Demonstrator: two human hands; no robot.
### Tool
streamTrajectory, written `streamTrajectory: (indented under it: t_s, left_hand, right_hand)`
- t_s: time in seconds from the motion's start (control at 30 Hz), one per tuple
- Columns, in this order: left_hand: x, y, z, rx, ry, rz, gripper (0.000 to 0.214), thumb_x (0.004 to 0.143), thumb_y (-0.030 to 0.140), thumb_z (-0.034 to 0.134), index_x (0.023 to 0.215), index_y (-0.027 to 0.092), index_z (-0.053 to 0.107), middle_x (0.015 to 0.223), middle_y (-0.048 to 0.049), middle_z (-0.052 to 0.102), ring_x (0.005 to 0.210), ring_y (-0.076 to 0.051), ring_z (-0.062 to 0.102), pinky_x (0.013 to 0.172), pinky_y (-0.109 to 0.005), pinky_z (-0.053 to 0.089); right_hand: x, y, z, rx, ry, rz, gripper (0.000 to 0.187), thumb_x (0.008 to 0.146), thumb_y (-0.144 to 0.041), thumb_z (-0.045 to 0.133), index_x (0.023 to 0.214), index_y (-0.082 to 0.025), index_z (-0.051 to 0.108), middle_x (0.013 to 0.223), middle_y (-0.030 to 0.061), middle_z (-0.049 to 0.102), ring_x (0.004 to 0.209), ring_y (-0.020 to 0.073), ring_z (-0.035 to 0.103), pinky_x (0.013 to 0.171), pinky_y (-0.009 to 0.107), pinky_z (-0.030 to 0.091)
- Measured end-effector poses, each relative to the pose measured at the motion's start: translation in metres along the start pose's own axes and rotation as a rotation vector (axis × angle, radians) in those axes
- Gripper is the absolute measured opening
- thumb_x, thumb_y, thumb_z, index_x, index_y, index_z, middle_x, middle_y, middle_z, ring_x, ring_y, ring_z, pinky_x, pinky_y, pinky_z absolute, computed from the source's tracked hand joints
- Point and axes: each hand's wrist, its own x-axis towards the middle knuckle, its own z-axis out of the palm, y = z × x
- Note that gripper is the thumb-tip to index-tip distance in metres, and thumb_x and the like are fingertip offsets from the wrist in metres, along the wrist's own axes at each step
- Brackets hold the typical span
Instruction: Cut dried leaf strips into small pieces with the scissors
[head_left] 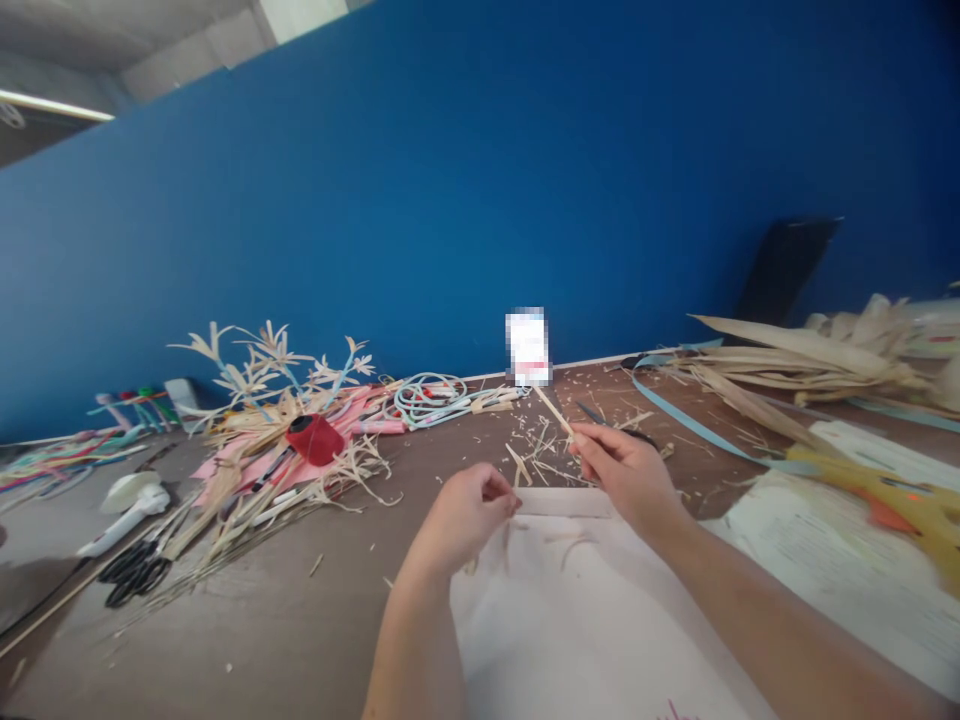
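Observation:
My right hand (626,470) pinches a thin, pale strip of dried straw or husk (553,408) that points up and away to the left. Left of it, my left hand (469,515) has thumb and fingertips pressed together; whatever they hold, if anything, is too small to make out. Both hands are above the top edge of a white sheet (592,610) with a few strip scraps on it. Just beyond, cut bits of straw (541,450) litter the brown table. Scissors (594,412) lie partly hidden behind my right hand.
At left are husk flowers (277,375), a red spool-like object (316,440), coiled pale-blue cord (427,400), black-handled scissors (135,572) and a white tool (127,520). Dried husks (787,365), a blue ribbon (690,425) and a yellow bag (885,500) lie right. A blue partition (480,200) stands behind.

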Motion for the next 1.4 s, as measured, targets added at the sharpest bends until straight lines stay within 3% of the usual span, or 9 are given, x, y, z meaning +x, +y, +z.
streamTrajectory:
  t_s: [0.13,0.23,0.63,0.9,1.13,1.4]
  left_hand:
    - [0.005,0.006,0.008,-0.472,-0.1,-0.017,0.019,0.07,0.025,0.058,0.086,0.015,0.055,0.076,-0.0063,0.066,0.067,-0.012,0.058,0.062,-0.023,0.043]
    - [0.004,0.01,0.012,-0.613,-0.114,0.006,0.031,0.069,0.028,0.062,0.096,0.013,0.056,0.081,-0.0076,0.066,0.068,-0.011,0.058,0.065,-0.023,0.044]
    - [0.004,0.012,0.013,-0.625,-0.051,-0.045,0.028,0.067,0.032,0.065,0.085,0.012,0.06,0.084,-0.0088,0.066,0.065,-0.01,0.057,0.062,-0.022,0.046]
    - [0.007,0.009,0.015,-0.589,-0.043,-0.028,0.027,0.068,0.034,0.063,0.085,0.013,0.062,0.074,-0.0049,0.063,0.068,-0.012,0.057,0.056,-0.02,0.046]
    - [0.008,0.007,0.019,-0.593,-0.102,-0.053,0.031,0.073,0.041,0.057,0.084,0.012,0.063,0.081,-0.0093,0.064,0.071,-0.014,0.059,0.056,-0.023,0.048]
    - [0.009,0.004,0.02,-0.597,-0.155,-0.076,0.025,0.07,0.032,0.063,0.085,0.012,0.064,0.078,-0.0085,0.065,0.07,-0.013,0.06,0.06,-0.024,0.049]
  right_hand:
    - [-0.004,-0.004,0.002,0.045,-0.054,-0.009,0.038,0.074,-0.042,0.056,0.099,-0.015,0.065,0.073,0.0054,0.064,0.051,0.0104,0.05,0.043,0.022,0.037]
    - [-0.006,-0.006,0.002,0.04,-0.084,-0.012,0.037,0.075,-0.043,0.056,0.097,-0.015,0.065,0.073,0.005,0.064,0.05,0.0103,0.049,0.043,0.022,0.037]
    - [-0.007,-0.009,0.001,0.003,-0.133,0.001,0.035,0.075,-0.043,0.055,0.095,-0.017,0.066,0.072,0.004,0.065,0.051,0.0111,0.051,0.048,0.024,0.04]
    - [-0.018,-0.017,0.007,0.112,-0.504,0.106,0.043,0.076,-0.038,0.057,0.113,-0.018,0.058,0.073,0.0022,0.061,0.05,0.0084,0.048,0.044,0.02,0.035]
    - [-0.014,-0.014,0.008,0.164,-0.353,0.168,0.036,0.073,-0.038,0.059,0.103,-0.02,0.064,0.074,0.0012,0.06,0.05,0.007,0.046,0.045,0.02,0.036]
    - [-0.012,-0.014,0.008,0.185,-0.318,0.195,0.041,0.07,-0.043,0.06,0.103,-0.02,0.064,0.075,0.0024,0.061,0.05,0.0075,0.047,0.047,0.022,0.038]
